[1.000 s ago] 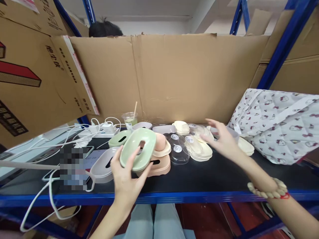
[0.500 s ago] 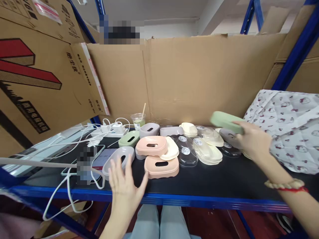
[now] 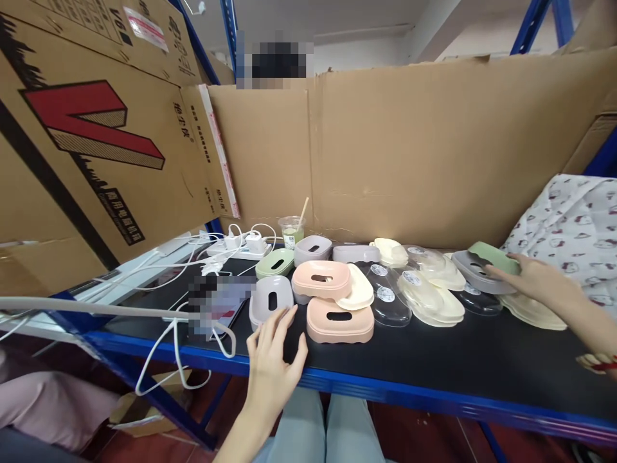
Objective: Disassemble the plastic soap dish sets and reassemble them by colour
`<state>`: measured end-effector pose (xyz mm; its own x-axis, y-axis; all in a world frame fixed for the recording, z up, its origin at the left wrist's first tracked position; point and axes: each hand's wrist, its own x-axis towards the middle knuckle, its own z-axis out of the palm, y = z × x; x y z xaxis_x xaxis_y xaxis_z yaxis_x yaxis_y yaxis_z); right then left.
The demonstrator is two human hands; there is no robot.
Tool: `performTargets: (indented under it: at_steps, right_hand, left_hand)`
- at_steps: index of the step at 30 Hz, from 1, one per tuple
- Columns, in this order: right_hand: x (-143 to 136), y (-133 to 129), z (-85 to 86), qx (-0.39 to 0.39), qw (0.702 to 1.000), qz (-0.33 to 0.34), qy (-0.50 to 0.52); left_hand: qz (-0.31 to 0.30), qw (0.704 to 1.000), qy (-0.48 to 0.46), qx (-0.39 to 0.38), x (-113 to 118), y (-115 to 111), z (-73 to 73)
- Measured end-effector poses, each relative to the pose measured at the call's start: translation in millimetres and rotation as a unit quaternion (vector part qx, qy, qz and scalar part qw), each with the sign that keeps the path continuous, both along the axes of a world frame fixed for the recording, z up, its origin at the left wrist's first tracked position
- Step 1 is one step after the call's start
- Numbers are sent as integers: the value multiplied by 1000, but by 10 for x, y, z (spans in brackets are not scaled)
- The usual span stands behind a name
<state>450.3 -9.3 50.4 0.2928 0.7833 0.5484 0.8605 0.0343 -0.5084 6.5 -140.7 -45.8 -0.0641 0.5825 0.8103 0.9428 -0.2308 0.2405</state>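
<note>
At the right end of the shelf, my right hand (image 3: pixel 535 276) grips a green oval plastic shell (image 3: pixel 499 257). That shell lies against a grey oval shell (image 3: pixel 475 273), with cream covers (image 3: pixel 533 312) below the hand. My left hand (image 3: pixel 277 350) is open, fingers apart, hovering at the near edge of a lilac-grey slotted shell (image 3: pixel 272 299); whether the fingertips touch it I cannot tell. To its right, a peach slotted shell (image 3: pixel 340 321) sits in front of another peach shell (image 3: pixel 322 278), which leans beside a cream cover (image 3: pixel 357 289). Clear lids (image 3: pixel 388 312) with round stickers lie mid-shelf.
A white power strip (image 3: pixel 241 245) with tangled cables and a phone (image 3: pixel 231 299) occupy the left side. Behind stand a drink cup (image 3: pixel 292 235) with a straw and a cardboard wall (image 3: pixel 434 148). Patterned white fabric (image 3: pixel 573 225) hangs at the right. A blue rail (image 3: pixel 385 392) edges the front.
My right hand has lowered the green shell from the air onto the grey shell at the right. My left hand's fingers have bent slightly. The head view has turned left.
</note>
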Motion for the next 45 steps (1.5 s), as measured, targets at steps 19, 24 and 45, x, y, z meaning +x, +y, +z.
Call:
performTargets:
  at_steps: [19, 24, 45]
  right_hand:
    - [-2795, -471, -255, -6, 884, 386, -264]
    - [-2549, -449, 19, 39, 914, 338, -219]
    - [-1658, -421, 266, -56, 974, 16, -219]
  left_hand:
    - [6, 999, -34, 14, -118, -142, -141]
    - [-25, 997, -74, -17, -185, -131, -240]
    - [50, 985, -156, -54, -134, 4, -14]
